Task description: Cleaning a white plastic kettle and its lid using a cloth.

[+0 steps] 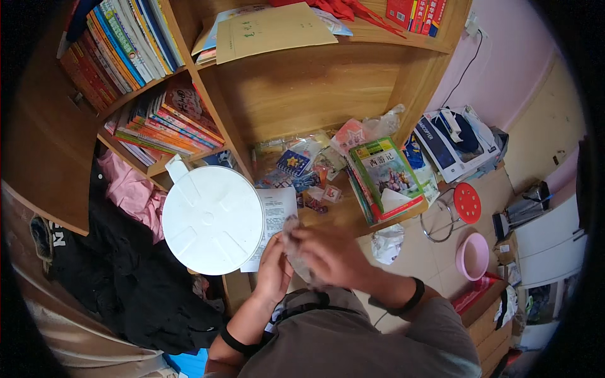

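Note:
A crumpled greyish cloth (297, 257) is between my two hands, close in front of my body. My left hand (275, 270) grips it from the left side. Blurred, my right hand (326, 255) is closed over the cloth from the right. Whatever may be inside the cloth is hidden. Left of my hands is a large white disc (212, 219) with shallow ribs, apparently the head of a desk lamp. A printed sheet of paper (279, 208) lies partly under the disc and bears writing.
Small packets and a blue star-covered notebook (293, 163) clutter the wooden desk. A picture-covered book (387, 175) tops a stack at right. Shelves hold books (127, 52) and a brown paper envelope (274, 33). A red stool (467, 203) and pink basin (472, 256) stand on the floor. Black clothing (127, 283) lies at left.

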Demonstrator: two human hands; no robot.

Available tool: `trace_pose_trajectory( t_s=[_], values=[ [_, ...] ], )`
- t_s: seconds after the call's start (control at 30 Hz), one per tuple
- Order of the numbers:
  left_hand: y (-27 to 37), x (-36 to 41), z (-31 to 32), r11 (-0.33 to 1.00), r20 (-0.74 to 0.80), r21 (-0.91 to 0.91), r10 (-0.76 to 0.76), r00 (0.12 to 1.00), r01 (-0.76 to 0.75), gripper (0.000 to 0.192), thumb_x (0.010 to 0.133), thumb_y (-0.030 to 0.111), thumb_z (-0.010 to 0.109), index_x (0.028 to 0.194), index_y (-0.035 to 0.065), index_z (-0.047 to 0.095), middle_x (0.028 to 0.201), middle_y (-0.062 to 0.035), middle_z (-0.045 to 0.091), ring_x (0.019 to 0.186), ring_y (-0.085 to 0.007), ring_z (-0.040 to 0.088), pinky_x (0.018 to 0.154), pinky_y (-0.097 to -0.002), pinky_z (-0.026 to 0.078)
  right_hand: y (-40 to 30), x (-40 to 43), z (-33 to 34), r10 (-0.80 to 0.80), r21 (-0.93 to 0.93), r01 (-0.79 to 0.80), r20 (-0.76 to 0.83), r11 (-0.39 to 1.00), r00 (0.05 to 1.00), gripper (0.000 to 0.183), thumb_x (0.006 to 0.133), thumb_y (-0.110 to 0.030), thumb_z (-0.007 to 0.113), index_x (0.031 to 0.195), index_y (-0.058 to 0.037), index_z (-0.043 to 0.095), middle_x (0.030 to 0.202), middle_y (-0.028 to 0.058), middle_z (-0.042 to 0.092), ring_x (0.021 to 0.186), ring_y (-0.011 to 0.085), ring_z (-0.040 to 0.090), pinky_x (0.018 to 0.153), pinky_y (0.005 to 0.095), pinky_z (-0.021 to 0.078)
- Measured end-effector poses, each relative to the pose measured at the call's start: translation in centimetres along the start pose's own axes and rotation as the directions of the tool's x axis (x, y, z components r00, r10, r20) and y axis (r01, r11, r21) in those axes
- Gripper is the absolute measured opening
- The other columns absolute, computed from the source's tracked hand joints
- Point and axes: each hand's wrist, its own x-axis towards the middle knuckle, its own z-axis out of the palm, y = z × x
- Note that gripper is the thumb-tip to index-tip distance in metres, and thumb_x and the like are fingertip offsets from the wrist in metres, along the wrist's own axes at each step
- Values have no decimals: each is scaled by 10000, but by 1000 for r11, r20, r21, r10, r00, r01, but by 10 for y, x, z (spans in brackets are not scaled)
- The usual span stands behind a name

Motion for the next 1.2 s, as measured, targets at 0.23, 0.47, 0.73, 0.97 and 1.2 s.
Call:
trace_pose_trajectory(
  t_s=[0.23, 0.47, 0.73, 0.97, 1.2],
  values=[
    [-4, -5, 10, 984, 172, -174, 63, 983, -32, 491, 1045, 354, 383, 1431, 51, 389, 1434, -114, 467, 1290, -230, 489, 1104, -395, 366, -7, -26, 16, 241, 167, -205, -238, 964, 941, 585, 864, -311, 722, 1319, -19, 499, 1337, 197, 541, 1331, 339, 451, 1073, 413, 371],
    [-8, -14, 6, 958, 282, 260, 44, 958, -120, 662, 1015, 352, 474, 1513, -15, 237, 1582, -127, 244, 1472, -255, 203, 1187, -374, 157, 11, -16, 46, 768, 901, -392, 115, 186, 630, 443, 930, -166, 643, 1316, 5, 508, 1189, 52, 596, 1109, 157, 550, 955, 317, 436],
    [26, -73, -47, 946, 245, 125, 261, 934, -298, 769, 957, 452, 571, 1542, 126, 193, 1547, -171, 283, 1389, -395, 356, 1114, -479, 343, 14, 65, 2, 288, 516, -86, -326, 852, 900, 361, 892, -35, 579, 1252, -8, 579, 1167, 118, 656, 1088, 201, 619, 949, 329, 469],
    [70, -67, -36, 920, -47, -151, 359, 932, -362, 702, 950, 430, 584, 1475, 66, 290, 1438, -161, 451, 1239, -314, 550, 1041, -487, 471, -47, 165, -13, -45, 434, 9, 74, 901, 996, 391, 891, -113, 609, 1281, -106, 577, 1234, 148, 642, 1133, 322, 629, 945, 376, 501],
    [79, -66, -18, 901, -223, -55, 409, 885, -431, 510, 967, 223, 595, 1350, -56, 406, 1240, -155, 599, 1084, -257, 650, 839, -370, 604, -21, 155, 25, -438, -167, 460, 152, 872, 886, 319, 843, -88, 606, 1157, -53, 647, 1240, 136, 633, 1191, 295, 585, 1048, 447, 433]
  ],
)
